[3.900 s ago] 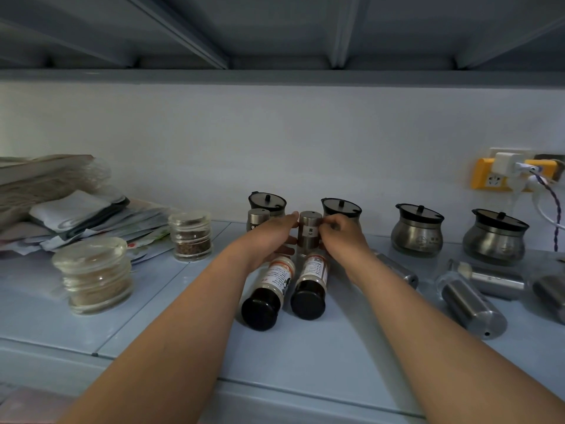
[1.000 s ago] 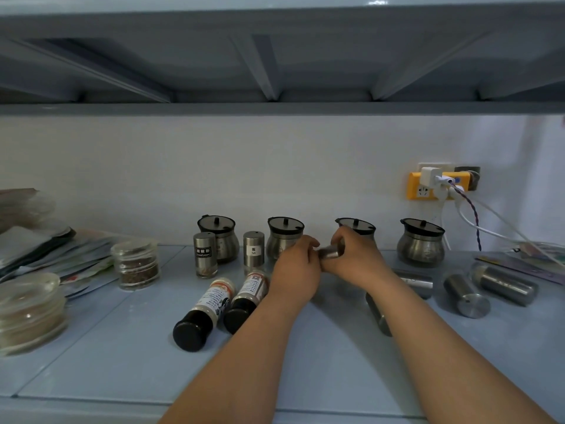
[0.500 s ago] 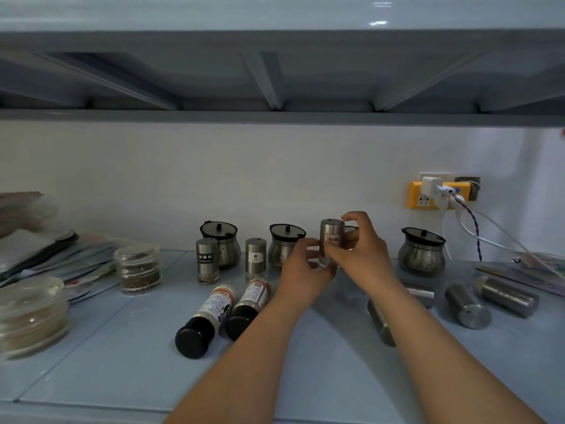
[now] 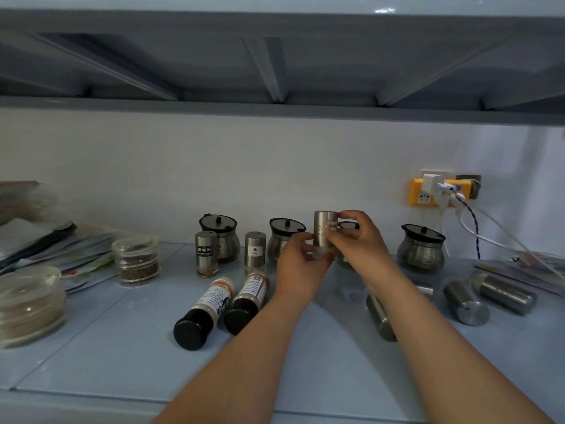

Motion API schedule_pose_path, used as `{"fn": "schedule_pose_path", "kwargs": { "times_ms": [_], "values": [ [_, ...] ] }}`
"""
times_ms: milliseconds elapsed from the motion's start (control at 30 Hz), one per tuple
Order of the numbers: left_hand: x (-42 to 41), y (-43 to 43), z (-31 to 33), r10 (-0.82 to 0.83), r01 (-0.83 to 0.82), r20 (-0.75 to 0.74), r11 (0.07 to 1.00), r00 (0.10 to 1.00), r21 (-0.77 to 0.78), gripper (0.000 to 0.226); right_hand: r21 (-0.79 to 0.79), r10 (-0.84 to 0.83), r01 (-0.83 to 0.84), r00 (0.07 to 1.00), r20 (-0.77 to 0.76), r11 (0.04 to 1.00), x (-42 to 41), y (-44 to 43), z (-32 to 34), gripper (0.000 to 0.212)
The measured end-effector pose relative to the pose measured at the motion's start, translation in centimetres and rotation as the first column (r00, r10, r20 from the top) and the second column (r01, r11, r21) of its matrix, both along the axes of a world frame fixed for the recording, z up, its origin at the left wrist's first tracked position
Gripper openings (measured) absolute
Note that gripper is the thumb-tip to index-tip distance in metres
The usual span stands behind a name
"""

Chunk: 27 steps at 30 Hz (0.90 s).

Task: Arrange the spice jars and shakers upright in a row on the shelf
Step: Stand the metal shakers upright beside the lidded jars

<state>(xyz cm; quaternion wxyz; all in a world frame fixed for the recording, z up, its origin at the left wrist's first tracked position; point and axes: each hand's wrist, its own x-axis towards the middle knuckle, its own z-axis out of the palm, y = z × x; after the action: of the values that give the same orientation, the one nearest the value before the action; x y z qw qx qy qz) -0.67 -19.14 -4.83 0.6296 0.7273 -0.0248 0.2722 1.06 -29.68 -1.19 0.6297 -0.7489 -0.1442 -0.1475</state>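
Observation:
Both hands hold one steel shaker (image 4: 321, 232) upright, a little above the shelf (image 4: 122, 347). My left hand (image 4: 301, 267) grips its lower part and my right hand (image 4: 359, 240) pinches its upper part. Two steel shakers (image 4: 206, 254) (image 4: 254, 248) stand upright to the left, in front of round steel pots with black lids (image 4: 223, 234) (image 4: 282, 237). Two black-capped spice bottles (image 4: 203, 313) (image 4: 247, 301) lie on their sides. Steel shakers (image 4: 380, 316) (image 4: 466, 302) (image 4: 504, 293) lie on their sides at the right.
Another lidded steel pot (image 4: 423, 249) stands at the right by a yellow socket (image 4: 425, 195) with cables. Two glass jars (image 4: 137, 260) (image 4: 29, 304) and a pile of papers (image 4: 46, 243) are at the left. An upper shelf (image 4: 275, 111) hangs overhead.
The shaker held sideways between both hands a second ago now stands upright in them. My view has come a little closer.

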Motion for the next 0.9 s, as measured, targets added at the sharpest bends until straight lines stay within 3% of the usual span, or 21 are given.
{"fn": "schedule_pose_path", "kwargs": {
  "times_ms": [233, 467, 700, 900],
  "values": [
    [-0.2, -0.4, 0.1, 0.032, -0.029, 0.065, 0.998, 0.997, -0.054, 0.03, 0.076, 0.047, -0.043, 0.997, -0.06, 0.996, -0.1, 0.2, 0.5, 0.022],
    [0.0, -1.0, 0.9, 0.114, -0.114, 0.16, 0.993, 0.981, -0.013, 0.018, 0.064, 0.139, -0.137, 0.99, -0.035, 0.988, -0.1, 0.2, 1.0, 0.033],
    [2.0, -0.9, 1.9, 0.143, -0.147, 0.056, 0.987, 0.988, 0.07, 0.02, -0.052, 0.115, -0.115, 0.993, -0.014, 0.992, 1.4, 0.1, 2.4, 0.028],
    [2.8, 0.1, 0.4, 0.104, -0.108, 0.037, 0.986, 0.994, 0.131, 0.019, -0.158, 0.077, -0.077, 0.997, -0.004, 0.984, 1.8, -0.1, 0.9, 0.036]
  ]
}}
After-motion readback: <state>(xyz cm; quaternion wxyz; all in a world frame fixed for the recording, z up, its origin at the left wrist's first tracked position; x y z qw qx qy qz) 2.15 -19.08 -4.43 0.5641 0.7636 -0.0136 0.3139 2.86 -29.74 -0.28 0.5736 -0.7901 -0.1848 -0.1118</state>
